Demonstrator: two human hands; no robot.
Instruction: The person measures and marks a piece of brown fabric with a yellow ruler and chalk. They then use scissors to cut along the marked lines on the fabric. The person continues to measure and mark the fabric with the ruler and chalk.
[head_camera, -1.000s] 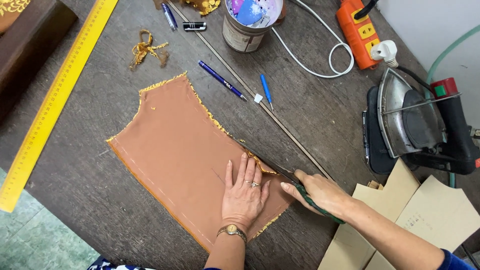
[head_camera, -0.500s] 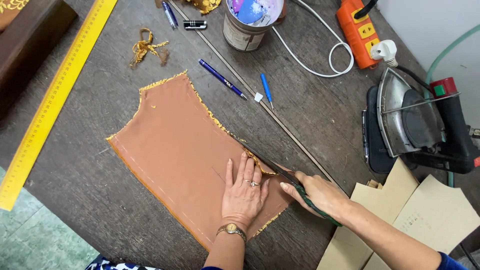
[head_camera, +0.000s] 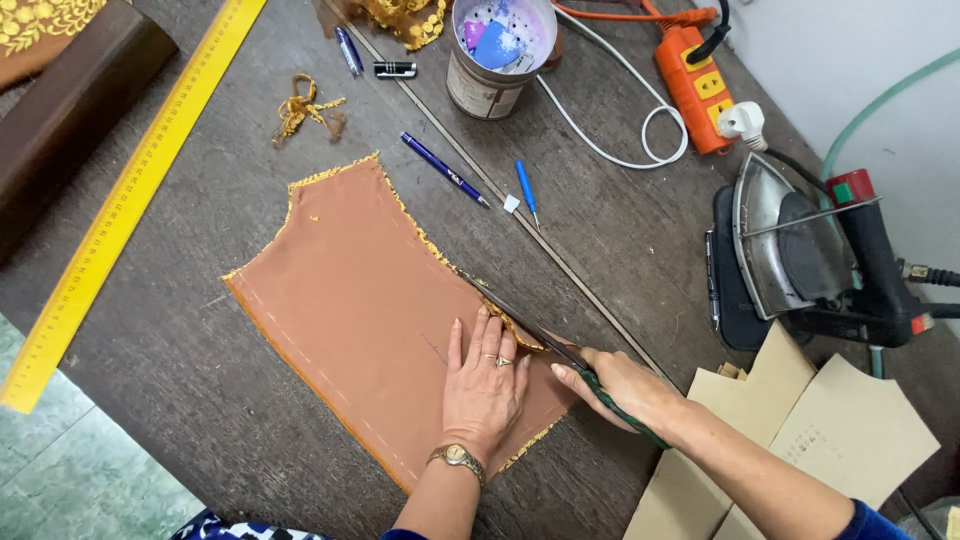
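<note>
While left hand (head_camera: 485, 390) pins cloth (head_camera: 370, 300), scissors (head_camera: 540, 335) (handles hidden) cut.

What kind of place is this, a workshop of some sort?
Most likely a tailor's or dressmaker's workshop. The right hand runs scissors along a brown fabric piece that the left hand presses flat, with a long yellow ruler and an iron on the wooden worktable.

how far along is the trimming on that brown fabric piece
Done: the brown fabric piece is shaped and lies flat, a stitched line along its lower edge. In hand: the left hand pins it down while the right hand runs scissors along the right edge. Left: the gold fringe further up that edge.
</note>
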